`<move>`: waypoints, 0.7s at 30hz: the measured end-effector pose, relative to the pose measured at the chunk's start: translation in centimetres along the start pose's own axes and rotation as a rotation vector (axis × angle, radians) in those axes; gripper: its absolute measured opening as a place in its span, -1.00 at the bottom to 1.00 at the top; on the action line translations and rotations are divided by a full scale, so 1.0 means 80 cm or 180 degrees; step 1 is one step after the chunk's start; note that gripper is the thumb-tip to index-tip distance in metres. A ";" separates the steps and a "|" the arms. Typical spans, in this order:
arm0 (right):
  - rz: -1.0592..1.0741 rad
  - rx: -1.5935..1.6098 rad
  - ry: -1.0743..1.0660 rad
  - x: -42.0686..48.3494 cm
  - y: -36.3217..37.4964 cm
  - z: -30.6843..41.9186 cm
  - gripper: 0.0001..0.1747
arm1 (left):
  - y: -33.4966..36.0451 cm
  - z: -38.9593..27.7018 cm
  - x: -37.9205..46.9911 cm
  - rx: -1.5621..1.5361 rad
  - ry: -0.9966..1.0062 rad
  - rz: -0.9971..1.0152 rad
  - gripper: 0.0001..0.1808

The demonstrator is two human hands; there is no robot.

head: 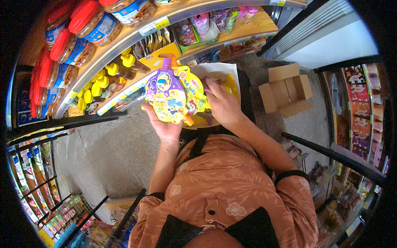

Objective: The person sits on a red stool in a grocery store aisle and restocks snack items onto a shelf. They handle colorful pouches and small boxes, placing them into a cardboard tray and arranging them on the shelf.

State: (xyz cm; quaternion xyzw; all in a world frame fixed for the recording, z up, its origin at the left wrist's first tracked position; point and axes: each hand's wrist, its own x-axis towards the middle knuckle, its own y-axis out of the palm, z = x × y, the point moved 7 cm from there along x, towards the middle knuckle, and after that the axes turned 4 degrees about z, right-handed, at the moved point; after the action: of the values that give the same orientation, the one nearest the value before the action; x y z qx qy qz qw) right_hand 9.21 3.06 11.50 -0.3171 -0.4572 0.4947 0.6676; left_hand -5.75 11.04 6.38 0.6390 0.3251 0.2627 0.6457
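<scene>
My left hand [166,130] holds several bright spouted pouches from below, fanned together. The front pouch [164,96] is purple and yellow with cartoon figures and a purple cap. Behind it lies a yellow pouch [190,86] with an orange cap. My right hand [218,100] is at the right edge of the pouches, its fingers bent around something pink that is mostly hidden. An open white-edged box [232,68] stands under and behind my right hand, with more yellow packages in it.
Curved shelves ahead hold red-lidded plastic jars [88,23], yellow-capped bottles [107,74] and small packets [156,40]. An open cardboard box [290,90] lies on the floor at the right. Stocked shelving [356,102] stands at the far right, and racks of packaged goods [37,173] are at the lower left.
</scene>
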 end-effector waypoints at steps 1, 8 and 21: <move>0.0413 0.0068 0.0249 -0.001 0.018 -0.010 -0.80 | 0.002 0.001 0.000 -0.0037 -0.0043 0.0082 -0.22; 0.1020 0.0858 0.0066 -0.028 0.130 -0.038 -0.73 | 0.000 0.002 0.004 -0.0208 -0.0017 0.0048 -0.23; 0.1264 0.1080 0.0671 0.002 -0.043 -0.028 -0.83 | 0.012 -0.002 0.004 0.0241 0.0094 -0.0058 -0.25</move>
State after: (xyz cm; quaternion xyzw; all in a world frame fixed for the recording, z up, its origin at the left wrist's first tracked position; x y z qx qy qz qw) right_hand 12.60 2.21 13.72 -0.3338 -0.2249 0.6496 0.6451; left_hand -5.63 11.42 7.34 0.6561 0.3500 0.2537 0.6186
